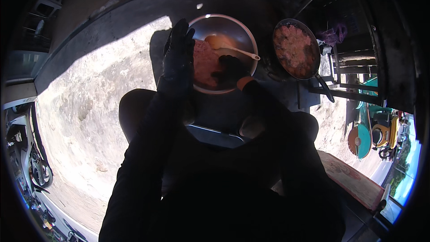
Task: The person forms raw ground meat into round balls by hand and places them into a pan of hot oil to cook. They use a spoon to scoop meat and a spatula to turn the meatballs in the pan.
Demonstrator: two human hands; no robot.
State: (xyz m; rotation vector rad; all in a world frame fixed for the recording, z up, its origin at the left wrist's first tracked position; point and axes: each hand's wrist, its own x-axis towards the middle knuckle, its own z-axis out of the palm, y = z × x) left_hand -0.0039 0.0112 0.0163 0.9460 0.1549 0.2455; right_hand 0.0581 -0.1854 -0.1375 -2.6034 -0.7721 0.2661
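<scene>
A wide metal bowl (255, 40) stands in front of me, with pinkish minced meat (205, 65) heaped on its left side. In the bowl lies a spoon (239, 52), its pale handle resting across the right rim. My left hand (177, 47), in a black glove, is held along the bowl's left rim, fingers stretched out and pointing away from me. Down inside the bowl, my right hand (230, 69), also dark-gloved, touches the meat's right edge. Deep shadow hides how its fingers are bent. A band of bare wrist (244, 82) shows above that glove.
Right of the bowl sits a frying pan (317, 58) filled with pinkish meat in liquid, its handle (326, 88) angled toward me. Beyond it, a purple plastic bag (335, 34) hangs by wooden slats (356, 70). A sunlit concrete floor (98, 103) stretches to the left.
</scene>
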